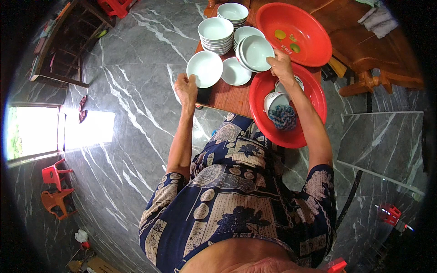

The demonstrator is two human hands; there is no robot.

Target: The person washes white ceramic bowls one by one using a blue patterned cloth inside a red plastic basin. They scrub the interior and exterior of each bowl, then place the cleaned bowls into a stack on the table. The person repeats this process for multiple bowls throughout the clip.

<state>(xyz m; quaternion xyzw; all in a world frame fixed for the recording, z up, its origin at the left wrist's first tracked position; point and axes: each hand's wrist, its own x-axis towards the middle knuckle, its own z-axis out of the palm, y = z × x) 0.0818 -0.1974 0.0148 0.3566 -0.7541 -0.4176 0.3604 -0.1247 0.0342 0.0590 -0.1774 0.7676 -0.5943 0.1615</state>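
Note:
My left hand [186,89] grips the rim of a white bowl [205,69] at the left edge of a wooden table [227,99]. With my right hand [280,65] I hold a few nested white bowls [256,54] by their right rim, tilted. Between the hands, a shallow white bowl [236,71] rests on the table. Behind stand stacks of white bowls, one at the left [215,30], one at the back [233,12] and one partly hidden [249,33]. Below my right forearm, a red plastic basin [256,102] contains bowls [273,100] and a blue-grey knitted cloth [282,117].
A second, larger red basin [307,30] with printed fruit leans at the back right, beside a carved wooden bench [362,51] with a light towel [378,22] on it. A dark wooden rack [61,78] stands at the upper left, and plastic chairs [54,174] at the far left.

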